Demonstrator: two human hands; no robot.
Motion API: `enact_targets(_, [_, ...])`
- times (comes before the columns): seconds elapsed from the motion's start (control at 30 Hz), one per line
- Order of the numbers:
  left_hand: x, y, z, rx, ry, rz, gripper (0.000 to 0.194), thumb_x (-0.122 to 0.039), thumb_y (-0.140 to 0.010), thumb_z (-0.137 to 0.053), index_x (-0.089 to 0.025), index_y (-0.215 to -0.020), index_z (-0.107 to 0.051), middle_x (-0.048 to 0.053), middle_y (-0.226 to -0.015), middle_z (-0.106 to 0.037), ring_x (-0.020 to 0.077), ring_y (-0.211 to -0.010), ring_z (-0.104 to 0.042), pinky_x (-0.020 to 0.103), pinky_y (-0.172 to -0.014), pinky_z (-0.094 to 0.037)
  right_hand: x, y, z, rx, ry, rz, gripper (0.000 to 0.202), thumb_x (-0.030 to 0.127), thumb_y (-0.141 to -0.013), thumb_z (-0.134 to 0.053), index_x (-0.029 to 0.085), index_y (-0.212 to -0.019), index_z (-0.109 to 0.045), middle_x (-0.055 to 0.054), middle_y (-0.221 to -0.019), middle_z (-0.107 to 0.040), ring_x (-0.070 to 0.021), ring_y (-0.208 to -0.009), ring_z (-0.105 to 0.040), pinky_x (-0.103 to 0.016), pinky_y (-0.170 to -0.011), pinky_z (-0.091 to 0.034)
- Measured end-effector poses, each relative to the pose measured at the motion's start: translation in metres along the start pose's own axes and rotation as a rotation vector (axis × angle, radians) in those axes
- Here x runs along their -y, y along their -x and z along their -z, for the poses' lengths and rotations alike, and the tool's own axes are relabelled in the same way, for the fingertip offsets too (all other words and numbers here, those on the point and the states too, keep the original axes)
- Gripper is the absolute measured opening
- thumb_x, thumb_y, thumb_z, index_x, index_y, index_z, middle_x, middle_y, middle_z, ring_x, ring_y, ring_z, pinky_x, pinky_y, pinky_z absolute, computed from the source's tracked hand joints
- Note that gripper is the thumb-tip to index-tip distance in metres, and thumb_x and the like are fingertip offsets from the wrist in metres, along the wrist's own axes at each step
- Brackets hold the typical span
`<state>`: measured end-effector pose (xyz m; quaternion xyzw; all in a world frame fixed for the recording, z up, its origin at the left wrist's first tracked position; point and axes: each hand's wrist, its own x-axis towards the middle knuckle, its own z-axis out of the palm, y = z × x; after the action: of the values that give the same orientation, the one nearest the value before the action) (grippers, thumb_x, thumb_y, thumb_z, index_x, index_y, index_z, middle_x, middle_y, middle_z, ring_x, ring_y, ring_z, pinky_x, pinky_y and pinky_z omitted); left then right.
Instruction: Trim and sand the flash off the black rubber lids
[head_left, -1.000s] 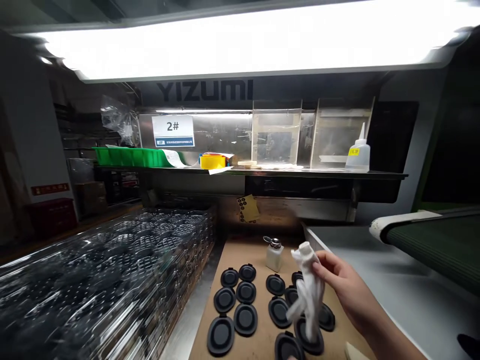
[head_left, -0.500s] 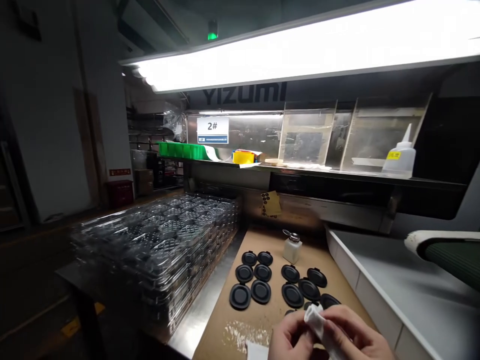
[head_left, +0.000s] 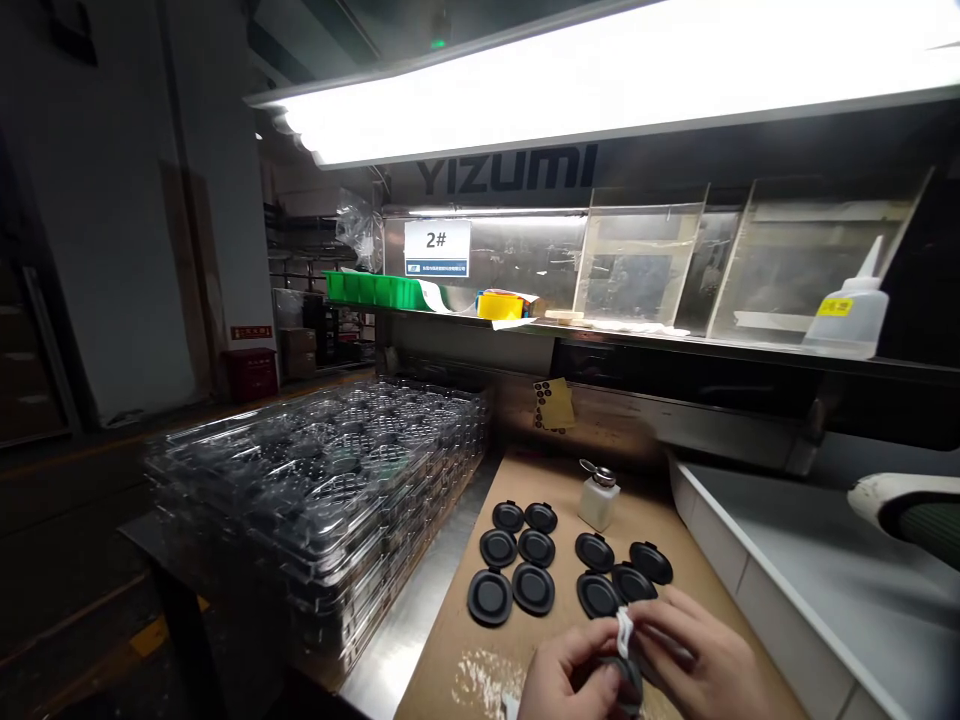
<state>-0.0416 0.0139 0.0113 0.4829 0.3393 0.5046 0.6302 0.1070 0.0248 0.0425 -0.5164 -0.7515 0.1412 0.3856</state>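
Hands (head_left: 694,655), white cloth (head_left: 624,634) between, discs (head_left: 534,588) beyond

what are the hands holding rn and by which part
The right hand pinches a crumpled white cloth near its upper end. The left hand appears to grip a flat black oval piece by its left edge, partly hidden by fingers.

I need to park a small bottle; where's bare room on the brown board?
Bare brown board shows left of the white bottle, behind the left-side black discs, and between them and the right-side black discs. Crowded: around the left hand, right hand and white cloth.
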Motion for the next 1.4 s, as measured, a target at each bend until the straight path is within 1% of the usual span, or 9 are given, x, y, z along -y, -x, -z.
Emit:
enact_targets(0.1, [-0.017, -0.002, 0.027, -0.035, -0.226, -0.029, 0.053, -0.046, -0.061, -0.062, -0.016, -0.104, -0.062, 0.013, -0.102, -0.063, 0.0214, -0.08, -0.059, 0.031, -0.067, -0.046, -0.009, -0.037, 0.009, -0.021, -0.003, -0.094, 0.033, 0.051, -0.075, -0.048, 0.022, -0.077, -0.065, -0.002, -0.074, -0.062, -0.0124, -0.069, -0.058, -0.02, -0.062, -0.045])
enact_targets(0.27, [-0.049, -0.007, 0.085, -0.142, -0.613, -0.029, 0.032, -0.037, -0.073, -0.047, -0.017, -0.093, -0.063, 0.009, -0.096, -0.064, 0.0217, -0.088, -0.055, 0.032, -0.08, -0.041, -0.044, -0.114, 0.031, -0.116, 0.127, -0.288, 0.035, 0.044, -0.083, -0.045, 0.013, -0.091, -0.059, -0.003, -0.086, -0.061, -0.0122, -0.075, -0.058, -0.027, -0.067, -0.047])
enact_targets(0.37, [-0.057, -0.008, 0.108, -0.19, -0.843, -0.007, 0.029, -0.029, -0.07, -0.047, -0.018, -0.091, -0.064, 0.01, -0.097, -0.062, 0.0252, -0.094, -0.051, 0.036, -0.085, -0.037, -0.063, -0.155, 0.034, -0.082, 0.275, -0.38, 0.03, 0.041, -0.083, -0.048, 0.015, -0.095, -0.056, -0.002, -0.093, -0.058, -0.0125, -0.082, -0.056, -0.031, -0.073, -0.047])
enact_targets(0.47, [-0.057, -0.01, 0.117, -0.236, -1.012, 0.025, 0.047, -0.022, -0.061, -0.052, -0.014, -0.106, -0.059, 0.013, -0.11, -0.057, 0.029, -0.107, -0.043, 0.039, -0.094, -0.028, -0.072, -0.184, 0.024, 0.041, 0.384, -0.408, 0.029, 0.039, -0.084, -0.048, 0.016, -0.098, -0.055, -0.003, -0.095, -0.057, -0.0117, -0.082, -0.055, -0.031, -0.072, -0.047])
enact_targets(0.63, [-0.053, -0.012, 0.106, -0.206, -1.216, 0.166, 0.076, -0.02, -0.051, -0.06, -0.016, -0.125, -0.045, 0.013, -0.118, -0.052, 0.0312, -0.112, -0.039, 0.038, -0.094, -0.027, -0.081, -0.21, 0.008, 0.238, 0.493, -0.379, 0.026, 0.037, -0.084, -0.048, 0.016, -0.098, -0.055, -0.003, -0.094, -0.058, -0.0106, -0.08, -0.056, -0.029, -0.071, -0.048])
enact_targets(0.83, [-0.05, -0.011, 0.098, -0.232, -1.276, 0.146, 0.072, -0.021, -0.055, -0.061, -0.02, -0.125, -0.045, 0.01, -0.116, -0.054, 0.0295, -0.109, -0.04, 0.038, -0.092, -0.028, -0.094, -0.219, 0.009, 0.345, 0.565, -0.348, 0.028, 0.037, -0.084, -0.049, 0.015, -0.1, -0.054, -0.003, -0.097, -0.057, -0.0118, -0.083, -0.055, -0.031, -0.072, -0.048])
enact_targets(1.07, [-0.044, -0.009, 0.102, -0.222, -1.238, 0.091, 0.068, -0.022, -0.058, -0.06, -0.022, -0.125, -0.046, 0.007, -0.118, -0.053, 0.0279, -0.111, -0.039, 0.037, -0.094, -0.025, -0.089, -0.209, 0.01, 0.302, 0.606, -0.334, 0.028, 0.038, -0.084, -0.047, 0.015, -0.098, -0.054, -0.002, -0.092, -0.057, -0.0103, -0.077, -0.055, -0.028, -0.068, -0.047])
enact_targets(1.23, [-0.034, -0.008, 0.108, -0.218, -1.211, 0.029, 0.067, -0.024, -0.061, -0.059, -0.023, -0.126, -0.044, 0.005, -0.119, -0.054, 0.0268, -0.112, -0.038, 0.037, -0.096, -0.023, -0.051, -0.193, 0.005, 0.215, 0.637, -0.23, 0.028, 0.04, -0.085, -0.044, 0.017, -0.095, -0.054, -0.003, -0.094, -0.056, -0.0101, -0.077, -0.053, -0.028, -0.068, -0.046])
enact_targets(1.4, [-0.03, -0.008, 0.111, -0.233, -1.19, 0.005, 0.068, -0.025, -0.061, -0.06, -0.022, -0.127, -0.042, 0.006, -0.119, -0.054, 0.0271, -0.113, -0.037, 0.037, -0.096, -0.024, 0.012, -0.142, -0.06, 0.332, 0.594, -0.002, 0.024, 0.038, -0.084, -0.046, 0.016, -0.089, -0.055, -0.002, -0.09, -0.056, -0.0099, -0.077, -0.052, -0.028, -0.069, -0.045])
